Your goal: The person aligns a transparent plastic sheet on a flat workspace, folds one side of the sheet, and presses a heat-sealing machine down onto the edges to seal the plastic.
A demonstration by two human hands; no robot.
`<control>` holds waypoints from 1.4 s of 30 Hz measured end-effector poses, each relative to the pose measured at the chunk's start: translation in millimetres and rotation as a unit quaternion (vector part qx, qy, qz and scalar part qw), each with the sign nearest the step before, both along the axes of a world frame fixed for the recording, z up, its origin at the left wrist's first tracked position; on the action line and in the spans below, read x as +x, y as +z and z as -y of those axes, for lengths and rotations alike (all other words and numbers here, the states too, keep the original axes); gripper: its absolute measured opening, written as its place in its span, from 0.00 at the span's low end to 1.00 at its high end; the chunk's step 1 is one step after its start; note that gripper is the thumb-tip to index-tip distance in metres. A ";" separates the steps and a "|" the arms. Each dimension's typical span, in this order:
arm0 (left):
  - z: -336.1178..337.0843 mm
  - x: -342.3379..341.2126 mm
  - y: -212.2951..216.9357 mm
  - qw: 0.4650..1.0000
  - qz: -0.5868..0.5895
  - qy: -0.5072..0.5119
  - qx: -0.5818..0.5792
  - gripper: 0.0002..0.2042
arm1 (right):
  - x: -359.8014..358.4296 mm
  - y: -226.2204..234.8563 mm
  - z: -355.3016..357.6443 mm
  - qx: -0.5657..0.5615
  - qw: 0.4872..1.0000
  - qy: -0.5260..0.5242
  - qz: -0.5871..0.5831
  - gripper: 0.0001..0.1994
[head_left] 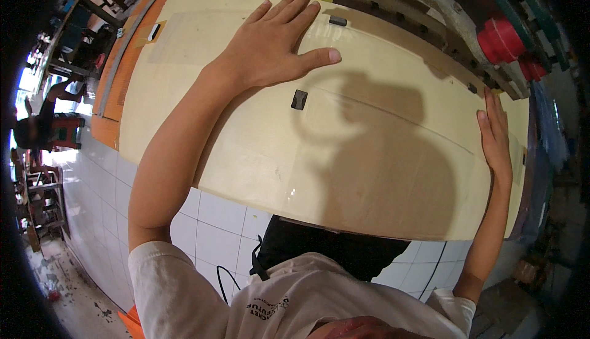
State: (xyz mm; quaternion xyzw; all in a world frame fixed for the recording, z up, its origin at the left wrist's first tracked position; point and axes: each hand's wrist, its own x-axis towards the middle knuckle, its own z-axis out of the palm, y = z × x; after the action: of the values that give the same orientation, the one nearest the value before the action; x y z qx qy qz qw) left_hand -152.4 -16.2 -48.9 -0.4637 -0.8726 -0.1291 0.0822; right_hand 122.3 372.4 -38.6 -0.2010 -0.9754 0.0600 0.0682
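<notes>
small dark printed lettering on the chest of a pale short-sleeved shirt, stacked in short lines, set at a slant, some letters too small to make out

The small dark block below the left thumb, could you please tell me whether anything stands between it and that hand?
Nothing visible does: between the left hand and the small dark block, only the cream surface shows.

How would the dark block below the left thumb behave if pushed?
The dark block probably won't roll: rectangular outline. It likely resists tipping, lying low on the cream surface. That surface's glossy highlights hint it may slide.
</notes>
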 end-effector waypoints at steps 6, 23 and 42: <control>-1.4 4.6 -0.8 0.999 -0.009 0.034 -0.008 0.49 | -2.5 1.7 4.1 0.006 1.000 -0.001 -0.004 0.33; 1.4 1.3 -3.3 0.999 -0.025 0.024 0.007 0.48 | -2.4 0.2 5.0 0.017 1.000 -0.008 0.005 0.32; 2.6 -0.1 -3.3 0.999 -0.024 0.028 0.006 0.48 | -4.3 1.4 8.4 0.014 1.000 -0.008 0.004 0.32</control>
State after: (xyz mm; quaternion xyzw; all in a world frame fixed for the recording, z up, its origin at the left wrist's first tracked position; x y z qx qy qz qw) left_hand -152.4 -18.9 -52.2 -0.4413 -0.8824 -0.1213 0.1093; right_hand 117.9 364.0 -37.1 -0.2079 -0.9748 0.0449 0.0675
